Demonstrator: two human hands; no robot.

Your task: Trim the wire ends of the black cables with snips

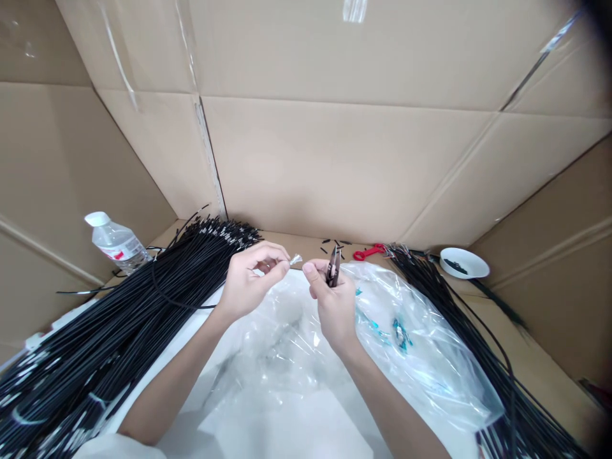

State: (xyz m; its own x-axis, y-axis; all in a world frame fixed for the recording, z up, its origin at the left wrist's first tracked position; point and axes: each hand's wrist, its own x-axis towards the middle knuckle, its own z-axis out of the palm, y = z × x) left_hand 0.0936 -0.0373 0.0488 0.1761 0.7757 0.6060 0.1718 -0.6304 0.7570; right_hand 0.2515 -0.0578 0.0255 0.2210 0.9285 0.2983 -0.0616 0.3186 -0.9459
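My left hand pinches a cable near its tip. The frayed, silvery wire end sticks out between thumb and forefinger, and a black cable runs off to the left below the hand. In my right hand small dark-handled snips are held against the palm, jaws pointing up. The right thumb and forefinger are closed together just right of the wire end, apart from it. Whether a thin strand lies between those fingertips is too small to tell.
A thick bundle of black cables lies left, beside a water bottle. At right are a clear plastic bag, another cable bundle, a white bowl and a red tool. Cardboard walls enclose the place.
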